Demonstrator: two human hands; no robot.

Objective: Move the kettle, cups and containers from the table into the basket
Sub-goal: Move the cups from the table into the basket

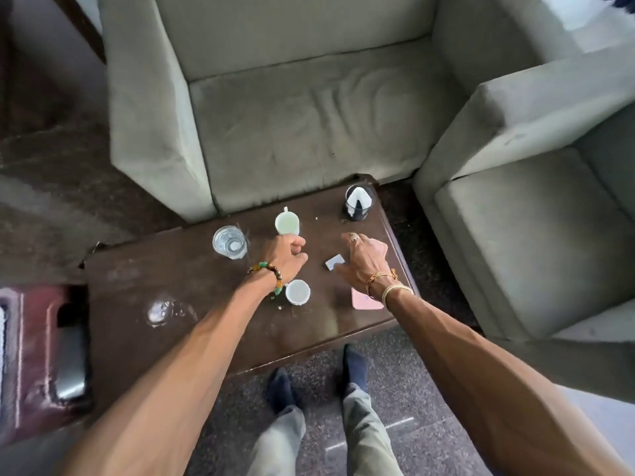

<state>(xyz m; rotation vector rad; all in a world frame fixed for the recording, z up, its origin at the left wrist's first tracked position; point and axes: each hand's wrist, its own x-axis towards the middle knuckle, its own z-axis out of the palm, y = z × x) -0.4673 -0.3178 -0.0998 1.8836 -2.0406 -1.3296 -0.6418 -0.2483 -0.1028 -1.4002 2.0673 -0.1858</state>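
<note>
Left hand (285,254) curled, empty, just near side of green mug (287,224); contact unclear. Right hand (364,259) spread, released, above table (171,269); thumb beside white card (334,262).

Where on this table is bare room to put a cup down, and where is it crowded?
Widest bare patch: the near-left part of the table, bordered by the water glass, the white cup and the left edge, with a shiny spot. A smaller one: between green mug and dark jar. Crowded: the middle, with left hand, right hand, white card, pink phone.

Pink phone (365,301) (nr white card (334,262)), sofa (309,115)
</note>
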